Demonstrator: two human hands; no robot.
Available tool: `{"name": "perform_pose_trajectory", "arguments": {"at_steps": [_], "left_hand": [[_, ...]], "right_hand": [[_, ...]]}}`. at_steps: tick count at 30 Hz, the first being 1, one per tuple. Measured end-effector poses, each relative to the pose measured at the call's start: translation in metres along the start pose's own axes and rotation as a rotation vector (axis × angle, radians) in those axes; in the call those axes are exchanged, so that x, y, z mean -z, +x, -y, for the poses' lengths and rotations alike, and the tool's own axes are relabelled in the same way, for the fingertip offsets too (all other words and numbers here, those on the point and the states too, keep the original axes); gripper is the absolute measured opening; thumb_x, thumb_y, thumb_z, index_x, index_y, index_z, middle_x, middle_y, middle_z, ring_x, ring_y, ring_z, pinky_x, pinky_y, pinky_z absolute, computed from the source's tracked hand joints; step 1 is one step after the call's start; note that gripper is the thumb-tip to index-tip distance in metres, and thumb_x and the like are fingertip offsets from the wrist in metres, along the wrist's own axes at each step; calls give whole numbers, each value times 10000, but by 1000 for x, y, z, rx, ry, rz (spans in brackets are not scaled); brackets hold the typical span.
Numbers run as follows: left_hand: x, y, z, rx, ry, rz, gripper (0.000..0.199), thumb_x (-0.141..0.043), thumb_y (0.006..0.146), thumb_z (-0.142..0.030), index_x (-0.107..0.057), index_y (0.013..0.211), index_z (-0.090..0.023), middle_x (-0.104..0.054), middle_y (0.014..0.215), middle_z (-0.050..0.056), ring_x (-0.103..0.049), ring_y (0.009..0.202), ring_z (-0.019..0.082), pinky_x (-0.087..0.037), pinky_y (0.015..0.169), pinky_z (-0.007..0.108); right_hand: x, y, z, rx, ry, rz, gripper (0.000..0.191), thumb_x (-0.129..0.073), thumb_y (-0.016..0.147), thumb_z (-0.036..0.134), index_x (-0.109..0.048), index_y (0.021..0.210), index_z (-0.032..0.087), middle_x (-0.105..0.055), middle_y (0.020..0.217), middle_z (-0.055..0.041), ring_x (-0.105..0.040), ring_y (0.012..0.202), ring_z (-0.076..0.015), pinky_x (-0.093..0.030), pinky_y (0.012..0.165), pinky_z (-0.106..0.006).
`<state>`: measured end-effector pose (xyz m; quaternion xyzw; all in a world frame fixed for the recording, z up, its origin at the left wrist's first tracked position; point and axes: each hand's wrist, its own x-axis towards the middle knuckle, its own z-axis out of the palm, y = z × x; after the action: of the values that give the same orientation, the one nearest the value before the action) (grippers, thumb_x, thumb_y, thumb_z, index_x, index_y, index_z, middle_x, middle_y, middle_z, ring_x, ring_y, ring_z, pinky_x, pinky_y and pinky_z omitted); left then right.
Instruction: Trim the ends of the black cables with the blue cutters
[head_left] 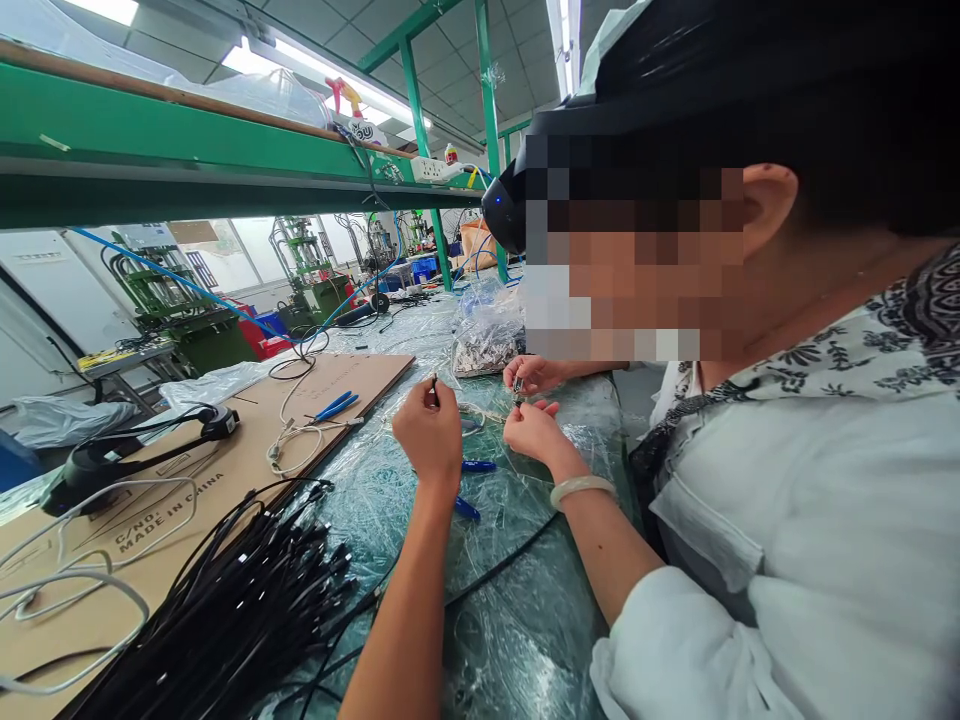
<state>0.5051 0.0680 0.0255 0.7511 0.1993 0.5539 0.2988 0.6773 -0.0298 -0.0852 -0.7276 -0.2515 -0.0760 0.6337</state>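
My right hand (429,432) is raised over the bench, with its fingers closed round a small dark piece (434,392) that has a pale tip; most of the piece is hidden by the fingers. Blue-handled pliers (466,509) lie on the plastic-covered bench (517,610) just right of my wrist. Black cables (232,610) with small connector ends are heaped to the left of my forearm. A single black cable (504,565) runs to the right behind my forearm. My left hand is out of view.
Close on the right, a person in a white shirt (840,520) pinches a small metal part (517,385) with both hands. A bag of small parts (486,345) sits beyond. Cardboard (169,500) on the left carries white cables, blue pliers (335,406) and a black headset (97,475). Overhead is a green shelf (187,140).
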Motion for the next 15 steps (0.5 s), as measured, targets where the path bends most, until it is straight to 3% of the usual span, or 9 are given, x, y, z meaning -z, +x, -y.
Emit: {"name": "perform_pose_trajectory", "arguments": {"at_steps": [15], "left_hand": [[-1, -2, 3, 83, 22, 113, 242, -589, 929, -337, -630, 801, -135, -618, 682, -28, -604, 602, 125, -530, 647, 306]], "right_hand": [[4, -7, 1, -134, 202, -21, 347, -574, 911, 373, -562, 1189, 166, -588, 1190, -83, -606, 999, -195, -528, 838, -400]]}}
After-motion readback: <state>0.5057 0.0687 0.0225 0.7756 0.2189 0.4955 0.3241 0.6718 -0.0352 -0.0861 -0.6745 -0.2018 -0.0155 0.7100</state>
